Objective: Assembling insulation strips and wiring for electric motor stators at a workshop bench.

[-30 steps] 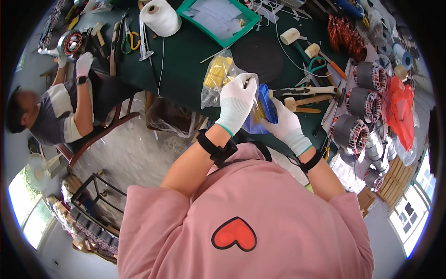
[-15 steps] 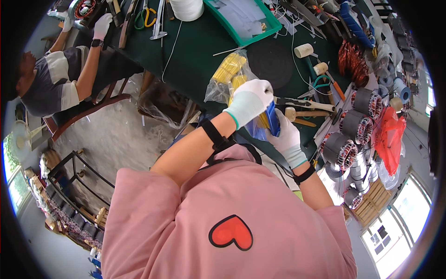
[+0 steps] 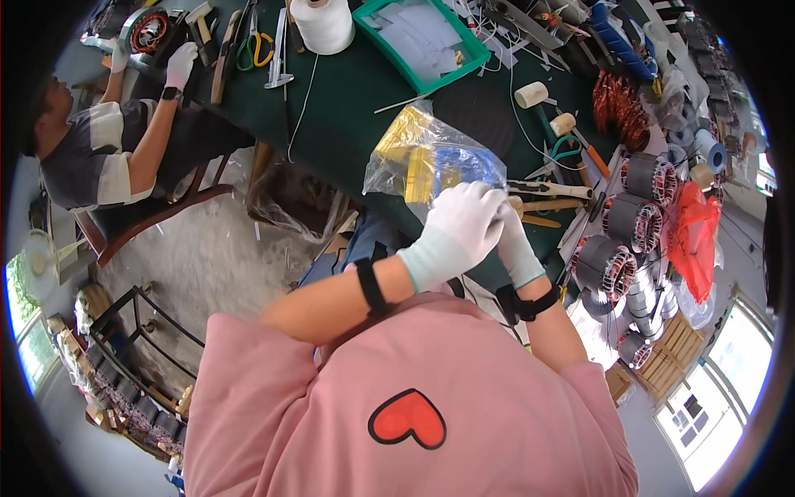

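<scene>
From where I stand, the left hand [image 3: 464,224], in a ribbed white knit glove, is curled closed at the near end of a clear plastic bag [image 3: 387,166]. The right hand [image 3: 517,253], gloved alike, meets it from the right; its fingers are mostly hidden, so I cannot tell whether they pinch anything.

The bag extends forward from the grip, over the near edge of the dark green table [image 3: 348,108]. Its film is thin, glossy and creased. Contents: a yellow bundle [image 3: 407,132] at the far end and a smooth blue piece [image 3: 464,166] nearer the fingers.

Beyond the grip is a green plastic tray [image 3: 454,76], rectangular, holding flat white slips [image 3: 414,41]. Left of the tray is a white thread cone [image 3: 323,26]. Just right of the grip lies a wooden handle [image 3: 555,204]. Farther right are a coil of reddish copper wire [image 3: 621,112], grey ring-shaped motor cores [image 3: 631,219] and a crumpled red bag [image 3: 696,240]. Left of the grip, below table height, clear film lines a brown box [image 3: 265,199].
</scene>
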Motion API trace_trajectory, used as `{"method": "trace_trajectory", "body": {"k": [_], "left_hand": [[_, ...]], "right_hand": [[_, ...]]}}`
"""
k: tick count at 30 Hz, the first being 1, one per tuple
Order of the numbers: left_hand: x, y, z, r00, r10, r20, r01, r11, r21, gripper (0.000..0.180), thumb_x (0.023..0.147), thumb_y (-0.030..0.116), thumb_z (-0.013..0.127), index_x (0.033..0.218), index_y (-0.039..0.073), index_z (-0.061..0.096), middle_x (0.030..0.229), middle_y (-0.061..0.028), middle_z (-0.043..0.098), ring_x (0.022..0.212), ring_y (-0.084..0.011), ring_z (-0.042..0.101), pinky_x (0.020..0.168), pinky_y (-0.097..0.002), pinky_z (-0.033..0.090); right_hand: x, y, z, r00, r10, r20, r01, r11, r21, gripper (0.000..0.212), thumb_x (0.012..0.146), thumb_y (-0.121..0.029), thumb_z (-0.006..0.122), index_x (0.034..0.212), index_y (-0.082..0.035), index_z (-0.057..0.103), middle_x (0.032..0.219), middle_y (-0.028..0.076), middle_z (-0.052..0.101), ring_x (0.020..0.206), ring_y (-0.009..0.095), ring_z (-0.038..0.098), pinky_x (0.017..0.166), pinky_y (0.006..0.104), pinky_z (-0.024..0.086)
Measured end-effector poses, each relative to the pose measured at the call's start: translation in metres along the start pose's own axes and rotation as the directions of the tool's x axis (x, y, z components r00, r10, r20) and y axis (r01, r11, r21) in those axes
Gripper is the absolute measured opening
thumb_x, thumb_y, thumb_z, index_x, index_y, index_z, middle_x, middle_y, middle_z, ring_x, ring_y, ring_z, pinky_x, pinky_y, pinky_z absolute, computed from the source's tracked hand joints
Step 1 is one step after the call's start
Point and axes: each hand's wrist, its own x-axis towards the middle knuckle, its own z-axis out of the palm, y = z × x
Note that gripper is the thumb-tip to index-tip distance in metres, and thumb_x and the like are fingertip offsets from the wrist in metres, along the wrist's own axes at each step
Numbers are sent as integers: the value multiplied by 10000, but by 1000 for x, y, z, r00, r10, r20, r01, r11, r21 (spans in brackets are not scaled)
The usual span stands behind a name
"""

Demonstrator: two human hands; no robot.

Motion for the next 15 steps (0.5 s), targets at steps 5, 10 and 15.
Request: {"method": "trace_trajectory", "body": {"k": [5, 10, 15], "left_hand": [[-25, -8, -15, 970, -205, 128, 164, 948, 273, 346, 864, 192, 688, 1166, 66, 577, 989, -124, 641, 932, -330, 657, 783, -454, 528], [-30, -10, -17, 990, -136, 29, 133, 987, 87, 200, 880, 158, 672, 1035, 60, 592, 892, -143, 623, 782, -352, 666, 682, -439, 545], [-29, -6, -38, 968, -234, -95, 216, 962, -165, 161, 867, 92, 668, 1011, 59, 605, 877, -151, 619, 779, -360, 660, 676, -427, 543]], "right_hand": [[5, -26, 158, 952, -207, -226, 10, 760, -650, 563, 852, -393, 761, 1259, -54, 571, 1137, 73, 648, 982, 185, 653, 800, 363, 557], [31, -30, 150, 822, -524, -221, -48, 323, -945, 666, 782, -461, 825, 1193, 10, 594, 1075, 144, 707, 954, 255, 698, 821, 379, 560], [34, -28, 232, 779, -627, 19, -104, -158, -982, 765, 755, -496, 840, 1251, 3, 539, 1190, 229, 651, 1043, 388, 682, 872, 446, 547]]}}
